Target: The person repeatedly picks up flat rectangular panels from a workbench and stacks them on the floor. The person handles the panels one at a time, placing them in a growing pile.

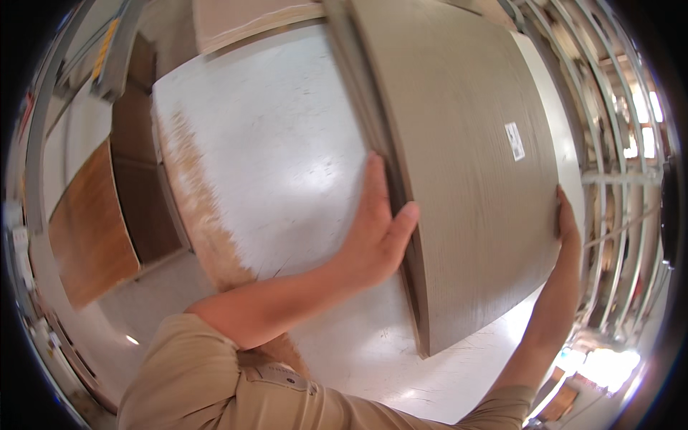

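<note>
A large grey-brown wood-grain panel (466, 136) lies over a white worktable (279, 107), with a small white label (514, 141) on its face. Along its left side shows the edge of what looks like a second board (358, 93) under it. My left hand (383, 229) grips that left side, thumb over the top edge and fingers along the side. On the opposite edge, my right hand (566, 222) holds the panel, its fingers partly hidden. Both forearms reach in from the lower edge.
The table's left border is worn down to brown (208, 208). A lighter board (251, 21) is at the far end. A brown wooden piece (97, 222) stands left of the table. Metal racking (616, 179) runs along the right.
</note>
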Demonstrator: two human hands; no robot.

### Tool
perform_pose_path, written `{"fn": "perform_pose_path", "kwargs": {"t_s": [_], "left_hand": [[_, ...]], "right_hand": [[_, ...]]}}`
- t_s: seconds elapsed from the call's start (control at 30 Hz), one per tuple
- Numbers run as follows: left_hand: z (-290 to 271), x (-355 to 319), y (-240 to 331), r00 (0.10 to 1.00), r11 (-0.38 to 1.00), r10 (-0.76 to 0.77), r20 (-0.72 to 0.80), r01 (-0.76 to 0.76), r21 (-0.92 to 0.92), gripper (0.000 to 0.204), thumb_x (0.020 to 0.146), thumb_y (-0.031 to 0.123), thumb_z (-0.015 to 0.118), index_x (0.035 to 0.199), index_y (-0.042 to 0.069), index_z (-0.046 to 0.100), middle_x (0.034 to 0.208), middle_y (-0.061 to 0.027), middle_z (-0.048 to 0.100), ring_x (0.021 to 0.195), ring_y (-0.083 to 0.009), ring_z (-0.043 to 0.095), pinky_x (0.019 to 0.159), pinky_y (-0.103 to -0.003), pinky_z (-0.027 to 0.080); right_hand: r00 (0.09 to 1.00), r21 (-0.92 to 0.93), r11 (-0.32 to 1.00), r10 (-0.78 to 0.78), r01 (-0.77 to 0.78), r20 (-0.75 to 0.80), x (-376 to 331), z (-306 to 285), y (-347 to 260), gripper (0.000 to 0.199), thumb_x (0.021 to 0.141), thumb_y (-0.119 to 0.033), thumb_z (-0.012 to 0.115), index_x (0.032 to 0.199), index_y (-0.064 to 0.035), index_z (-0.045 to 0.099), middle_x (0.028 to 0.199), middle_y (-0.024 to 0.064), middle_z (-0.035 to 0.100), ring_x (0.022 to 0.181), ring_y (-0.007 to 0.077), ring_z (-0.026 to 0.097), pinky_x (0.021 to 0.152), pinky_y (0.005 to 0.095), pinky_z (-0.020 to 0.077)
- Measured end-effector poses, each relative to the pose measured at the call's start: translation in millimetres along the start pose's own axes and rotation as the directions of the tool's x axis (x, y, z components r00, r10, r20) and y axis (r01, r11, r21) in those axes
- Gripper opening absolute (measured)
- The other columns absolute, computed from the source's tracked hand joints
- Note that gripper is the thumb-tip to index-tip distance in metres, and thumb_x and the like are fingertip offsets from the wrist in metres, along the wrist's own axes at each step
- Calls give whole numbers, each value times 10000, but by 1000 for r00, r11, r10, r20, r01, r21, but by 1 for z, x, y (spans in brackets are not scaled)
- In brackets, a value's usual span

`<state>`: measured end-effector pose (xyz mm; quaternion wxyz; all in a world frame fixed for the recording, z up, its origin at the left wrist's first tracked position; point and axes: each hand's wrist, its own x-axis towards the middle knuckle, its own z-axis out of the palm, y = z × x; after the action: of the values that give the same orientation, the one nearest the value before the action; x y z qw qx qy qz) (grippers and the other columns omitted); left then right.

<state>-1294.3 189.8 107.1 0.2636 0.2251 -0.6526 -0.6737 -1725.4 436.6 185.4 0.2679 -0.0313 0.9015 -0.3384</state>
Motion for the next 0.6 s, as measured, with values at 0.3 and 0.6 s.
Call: {"fn": "perform_pose_path", "kwargs": {"t_s": [0.3, 0.6], "left_hand": [[-12, -89, -8, 964, 999, 23, -265, -29, -19, 896, 909, 331, 546, 1503, -107, 38, 1591, -286, 41, 1494, -396, 25, 1211, -445, 83], [-20, -196, -12, 999, 998, -43, -3, 43, -44, 914, 843, 269, 566, 1499, -121, 63, 1592, -294, 45, 1500, -383, 22, 1218, -423, 91]], "right_hand": [[1000, 47, 999, 19, -20, 18, -141, 48, 67, 776, 974, -630, 388, 1483, -44, 388, 1489, 113, 449, 1362, 255, 420, 1135, 375, 304], [982, 93, 981, 175, -168, -73, -331, 46, 228, 845, 953, -695, 365, 1467, -25, 397, 1417, 151, 509, 1282, 282, 492, 1058, 401, 405]]}}
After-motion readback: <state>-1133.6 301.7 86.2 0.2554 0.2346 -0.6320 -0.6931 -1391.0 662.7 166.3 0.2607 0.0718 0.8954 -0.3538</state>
